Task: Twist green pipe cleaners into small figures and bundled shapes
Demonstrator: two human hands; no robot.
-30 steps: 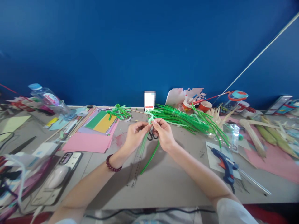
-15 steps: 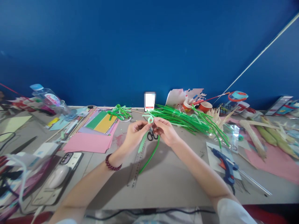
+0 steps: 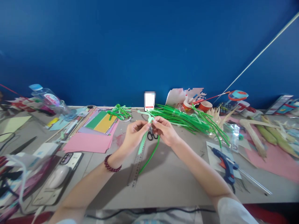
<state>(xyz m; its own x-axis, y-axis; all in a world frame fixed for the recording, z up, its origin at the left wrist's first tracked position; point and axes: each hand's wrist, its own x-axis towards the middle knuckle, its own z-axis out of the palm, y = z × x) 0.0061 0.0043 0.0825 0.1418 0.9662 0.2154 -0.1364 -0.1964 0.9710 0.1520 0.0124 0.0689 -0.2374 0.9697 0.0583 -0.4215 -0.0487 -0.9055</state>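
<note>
Between the fingertips of both hands is a pale green pipe cleaner [image 3: 150,118], bent into a small coil with a loose end pointing up and left. My left hand [image 3: 136,133] pinches the coil from the left. My right hand [image 3: 164,130] is closed on it from the right. Below the hands, black-handled scissors [image 3: 152,135] lie on the table, partly hidden. A clear ruler [image 3: 137,166] lies there too, with light green pipe cleaners [image 3: 142,144] over its upper part. A darker green pipe cleaner [image 3: 149,159] curves down beside it.
Behind the hands, a phone [image 3: 149,101] stands against the blue wall. A bundle of green pipe cleaners [image 3: 187,119] lies to its right. A glue gun [image 3: 224,166] rests at right. Pink paper [image 3: 87,142] and a phone with a white mouse [image 3: 58,177] are at left.
The coil has turned between my fingertips, so its round opening no longer faces me. Its loose end now reaches further up and left. My hands have stayed almost in place.
</note>
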